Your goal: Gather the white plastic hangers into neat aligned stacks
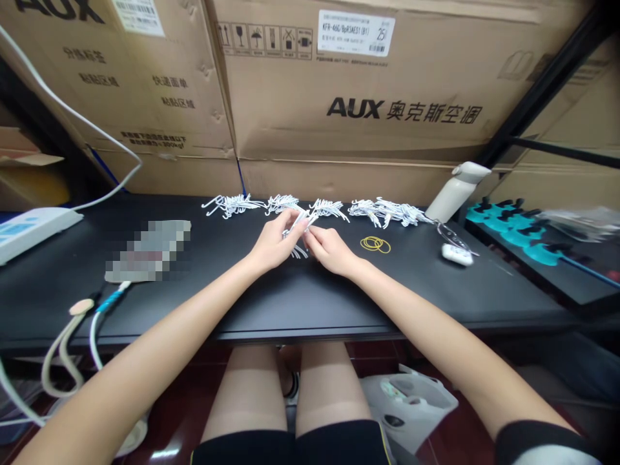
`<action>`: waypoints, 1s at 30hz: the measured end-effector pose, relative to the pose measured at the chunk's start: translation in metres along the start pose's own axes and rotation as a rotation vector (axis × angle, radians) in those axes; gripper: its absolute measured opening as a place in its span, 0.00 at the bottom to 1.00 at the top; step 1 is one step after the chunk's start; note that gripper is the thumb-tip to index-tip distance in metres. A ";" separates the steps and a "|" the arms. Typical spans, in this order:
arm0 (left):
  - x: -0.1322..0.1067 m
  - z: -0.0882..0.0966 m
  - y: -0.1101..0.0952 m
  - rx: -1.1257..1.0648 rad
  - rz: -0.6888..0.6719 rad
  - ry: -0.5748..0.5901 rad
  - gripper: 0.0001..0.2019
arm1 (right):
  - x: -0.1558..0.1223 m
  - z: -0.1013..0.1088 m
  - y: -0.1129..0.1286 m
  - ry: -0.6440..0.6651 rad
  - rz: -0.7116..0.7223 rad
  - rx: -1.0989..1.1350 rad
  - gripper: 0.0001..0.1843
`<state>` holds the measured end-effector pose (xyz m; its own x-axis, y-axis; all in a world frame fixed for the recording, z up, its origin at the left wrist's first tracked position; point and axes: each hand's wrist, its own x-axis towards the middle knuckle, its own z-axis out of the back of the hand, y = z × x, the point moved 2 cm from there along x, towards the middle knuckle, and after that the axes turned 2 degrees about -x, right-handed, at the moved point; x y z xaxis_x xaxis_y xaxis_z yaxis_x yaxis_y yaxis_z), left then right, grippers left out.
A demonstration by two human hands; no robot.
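A bundle of thin white hooks (299,252) is gripped in my left hand (276,244), above the middle of the desk. Its ends stick out above and below the fingers. My right hand (333,250) is closed against the bundle's right side, thumb and fingers pinched together; the fingertips are partly hidden. Behind my hands, piles of similar white hooks lie in a row: one at the left (235,205), one (282,203) just behind my left hand, one (328,208) to its right, and a larger pile (387,212). Yellow rubber bands (374,244) lie right of my right hand.
Large cardboard boxes (290,129) stand behind the black desk (310,303). A white bottle (458,190), glasses (453,236) and a small white case (456,255) are at the right, beside teal objects (518,232). Leftward lie a blurred-out phone-like slab (150,252) with cable and a power strip (39,226).
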<state>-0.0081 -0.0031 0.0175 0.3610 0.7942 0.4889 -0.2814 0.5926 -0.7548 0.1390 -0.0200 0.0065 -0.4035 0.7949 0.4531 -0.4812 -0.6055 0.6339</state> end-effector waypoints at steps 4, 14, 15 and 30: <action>0.000 0.000 -0.002 0.040 0.002 0.030 0.17 | 0.000 0.000 -0.001 0.021 0.013 -0.032 0.18; -0.002 0.001 -0.007 0.131 -0.006 0.057 0.17 | -0.001 0.000 -0.004 0.018 0.031 -0.058 0.17; -0.002 0.001 -0.007 0.134 -0.007 0.055 0.17 | -0.001 0.000 -0.003 0.017 0.029 -0.052 0.17; -0.003 0.001 -0.006 0.161 -0.039 0.042 0.17 | -0.002 0.000 0.000 0.047 -0.020 0.069 0.21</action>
<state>-0.0079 -0.0091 0.0211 0.4103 0.7660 0.4950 -0.4038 0.6392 -0.6545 0.1397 -0.0211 0.0054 -0.4309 0.8032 0.4113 -0.4353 -0.5843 0.6849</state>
